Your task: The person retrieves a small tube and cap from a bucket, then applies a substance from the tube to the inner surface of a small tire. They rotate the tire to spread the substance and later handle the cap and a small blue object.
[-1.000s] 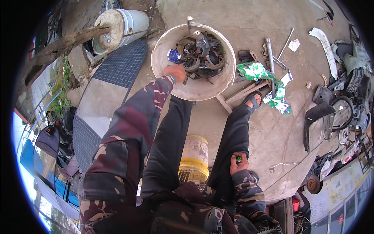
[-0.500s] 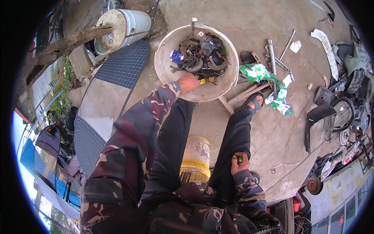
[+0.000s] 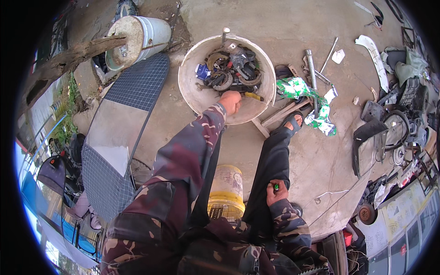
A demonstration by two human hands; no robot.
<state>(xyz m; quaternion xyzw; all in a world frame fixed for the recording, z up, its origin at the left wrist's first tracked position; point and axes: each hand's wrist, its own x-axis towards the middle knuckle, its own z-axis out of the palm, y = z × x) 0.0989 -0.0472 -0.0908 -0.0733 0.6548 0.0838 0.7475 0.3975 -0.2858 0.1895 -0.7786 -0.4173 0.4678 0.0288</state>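
Note:
My left hand is inside the near part of a round whitish tub, its fingers curled. Whether something is between them is hidden by the back of the hand. Just right of it lies a yellow-handled tool. Beyond are curved brake shoes, a blue-and-white packet and several dark metal parts. My right hand rests on my right thigh, closed round a small thing with a bright green end; the rest of it is covered.
Between my legs stands a yellow-and-white bucket. A grid-patterned panel lies left. Right of the tub are a green-and-white plastic wrapper, a metal tube and a wooden frame. Scrap parts pile up far right.
My left hand has moved right and slightly nearer, closer to the yellow-handled tool. My right hand keeps its hold on the green-ended thing. The whole view has shifted a little.

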